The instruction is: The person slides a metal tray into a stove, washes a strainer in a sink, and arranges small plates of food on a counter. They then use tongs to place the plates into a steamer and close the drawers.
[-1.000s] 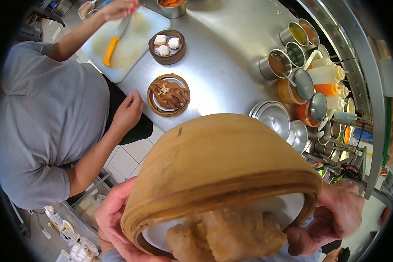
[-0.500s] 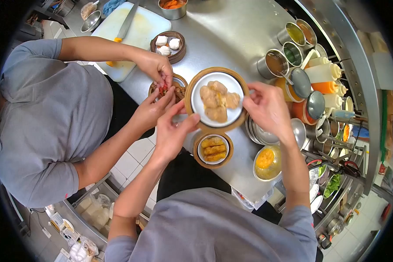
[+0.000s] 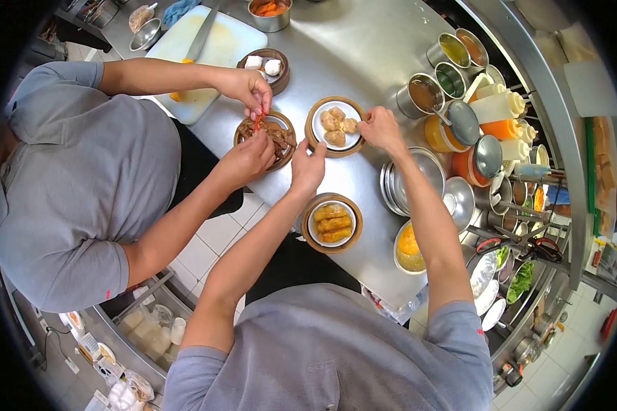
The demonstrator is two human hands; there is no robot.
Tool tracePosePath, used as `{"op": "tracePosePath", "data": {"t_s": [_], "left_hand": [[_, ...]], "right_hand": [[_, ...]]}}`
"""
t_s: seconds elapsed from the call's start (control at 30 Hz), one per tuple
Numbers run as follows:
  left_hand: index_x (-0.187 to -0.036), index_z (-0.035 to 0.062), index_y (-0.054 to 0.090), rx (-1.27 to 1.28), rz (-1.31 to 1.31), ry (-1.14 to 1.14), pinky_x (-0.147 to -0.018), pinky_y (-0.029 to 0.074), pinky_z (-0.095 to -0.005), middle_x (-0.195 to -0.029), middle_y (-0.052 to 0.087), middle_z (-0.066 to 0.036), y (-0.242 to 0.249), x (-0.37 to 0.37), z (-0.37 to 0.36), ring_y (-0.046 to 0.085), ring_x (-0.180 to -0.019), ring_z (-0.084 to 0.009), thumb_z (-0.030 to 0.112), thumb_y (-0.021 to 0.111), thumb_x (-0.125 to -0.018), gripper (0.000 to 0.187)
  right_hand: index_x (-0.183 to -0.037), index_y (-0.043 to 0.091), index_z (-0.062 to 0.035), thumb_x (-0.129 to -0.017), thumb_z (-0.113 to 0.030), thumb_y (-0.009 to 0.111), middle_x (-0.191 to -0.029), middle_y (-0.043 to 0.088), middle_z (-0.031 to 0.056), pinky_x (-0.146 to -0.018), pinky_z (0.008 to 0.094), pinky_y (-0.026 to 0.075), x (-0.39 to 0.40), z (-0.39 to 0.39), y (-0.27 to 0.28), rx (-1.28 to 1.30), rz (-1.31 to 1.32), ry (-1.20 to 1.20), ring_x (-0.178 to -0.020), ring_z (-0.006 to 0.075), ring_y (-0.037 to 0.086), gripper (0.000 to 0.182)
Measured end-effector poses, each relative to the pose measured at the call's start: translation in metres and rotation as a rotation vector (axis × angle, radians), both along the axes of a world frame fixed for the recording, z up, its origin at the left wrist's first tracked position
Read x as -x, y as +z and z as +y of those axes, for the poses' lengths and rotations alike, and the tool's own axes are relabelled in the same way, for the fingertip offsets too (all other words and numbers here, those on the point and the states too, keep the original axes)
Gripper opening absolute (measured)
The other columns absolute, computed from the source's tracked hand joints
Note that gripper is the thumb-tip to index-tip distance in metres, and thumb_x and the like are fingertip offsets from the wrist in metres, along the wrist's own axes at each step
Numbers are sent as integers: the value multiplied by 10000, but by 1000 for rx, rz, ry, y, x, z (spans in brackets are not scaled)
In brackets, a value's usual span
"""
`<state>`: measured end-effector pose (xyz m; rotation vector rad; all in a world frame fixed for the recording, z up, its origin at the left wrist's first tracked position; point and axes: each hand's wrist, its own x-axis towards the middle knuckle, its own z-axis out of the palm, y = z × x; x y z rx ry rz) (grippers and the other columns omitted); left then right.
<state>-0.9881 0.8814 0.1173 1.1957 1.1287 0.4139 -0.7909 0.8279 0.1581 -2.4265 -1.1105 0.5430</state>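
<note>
A round bamboo steamer (image 3: 336, 153) with a white dish of several pale dumplings (image 3: 334, 125) sits on the steel counter, as far as I can tell. My left hand (image 3: 308, 168) is at its lower left rim, thumb and fingers closed against the edge. On the opposite side, my right hand (image 3: 382, 130) pinches the right rim. Nearer to me stands a second bamboo steamer (image 3: 356, 238) holding golden-brown rolls (image 3: 333, 224) in a white dish.
Left of me, a co-worker's hands (image 3: 252, 151) hold red strips over a steamer of brown meat (image 3: 277, 137). Beyond are a steamer of white buns (image 3: 273, 67) and a knife (image 3: 202, 38) on a cutting board (image 3: 236, 41). Sauce pots (image 3: 424, 96), bottles (image 3: 497, 108) and metal bowls (image 3: 425, 168) line the right.
My hands have carried the dumpling steamer away from me and lowered it toward the counter. The co-worker's hands have lifted red strips slightly above the meat.
</note>
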Motion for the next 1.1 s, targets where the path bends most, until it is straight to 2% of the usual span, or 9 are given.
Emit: {"op": "tracePosePath", "data": {"t_s": [0.07, 0.1, 0.2, 0.3, 0.4, 0.5, 0.6, 0.8, 1.1], "left_hand": [[-1377, -113, 387, -43, 72, -4, -977, 447, -340, -1313, 511, -219, 24, 2, -14, 543, -1144, -234, 210, 633, -910, 618], [-1423, -111, 312, 21, 71, -44, -1059, 363, -352, -1400, 443, -256, 39, 5, -13, 480, -1252, -274, 166, 638, -889, 685], [-1452, -62, 276, 9, 22, -62, -1005, 430, -373, -1362, 482, -243, 14, 11, -12, 481, -1267, -345, 140, 641, -881, 707], [-1484, -21, 220, -3, 37, -121, -1041, 402, -389, -1421, 421, -238, 2, 17, -12, 411, -1327, -364, 119, 638, -874, 753], [-1505, 15, 156, -72, -69, -139, -1075, 369, -406, -1454, 382, -237, -15, 21, -20, 388, -1342, -386, 97, 642, -858, 813], [-1515, 36, 101, -153, -42, -200, -1097, 342, -415, -1482, 345, -241, -25, 23, -22, 362, -1361, -400, 83, 650, -841, 870], [-1515, 34, 101, -69, -79, -184, -1141, 270, -405, -1515, 274, -211, -21, 23, -24, 284, -1401, -342, 16, 654, -832, 879], [-1521, 37, 72, -92, -31, -202, -1135, 279, -409, -1525, 260, -222, -25, 24, -25, 291, -1402, -339, 15, 666, -821, 919], [-1523, 36, 71, -106, 14, -183, -1132, 289, -400, -1537, 249, -228, -25, 21, -27, 299, -1400, -344, -7, 685, -796, 953]], "right_hand": [[-718, 647, 65, -717, -142, 632, -759, 634, 295, -730, 472, 524, 4, 0, -12, -24, -16, -16, -759, 437, 652, 208], [-721, 649, 66, -716, -139, 633, -769, 638, 294, -734, 473, 525, 5, 1, -13, -37, -23, -24, -769, 437, 653, 205], [-757, 668, 62, -718, -125, 624, -803, 647, 296, -767, 464, 527, 2, -1, -17, -59, 26, -11, -807, 428, 661, 196], [-801, 686, 54, -719, -112, 612, -822, 655, 294, -797, 454, 526, -3, -5, -29, -112, 94, -39, -833, 417, 667, 199], [-838, 699, 48, -723, -112, 611, -840, 659, 293, -808, 446, 524, -3, -4, -22, -25, 165, -50, -844, 411, 671, 216], [-837, 696, 51, -727, -118, 614, -850, 660, 293, -804, 443, 525, -1, -3, -23, 20, 184, -90, -857, 413, 668, 218], [-802, 692, 51, -734, -126, 617, -764, 663, 271, -773, 434, 531, 1, -5, -23, -2, 173, -94, -789, 392, 680, 204], [-703, 669, 54, -770, -128, 617, -554, 625, 182, -630, 396, 533, 6, -9, -12, 6, 290, -126, -553, 281, 668, 201], [-681, 646, 71, -783, -98, 587, -559, 630, 187, -612, 383, 537, -1, -7, -22, -10, 312, -99, -540, 264, 670, 207]]}}
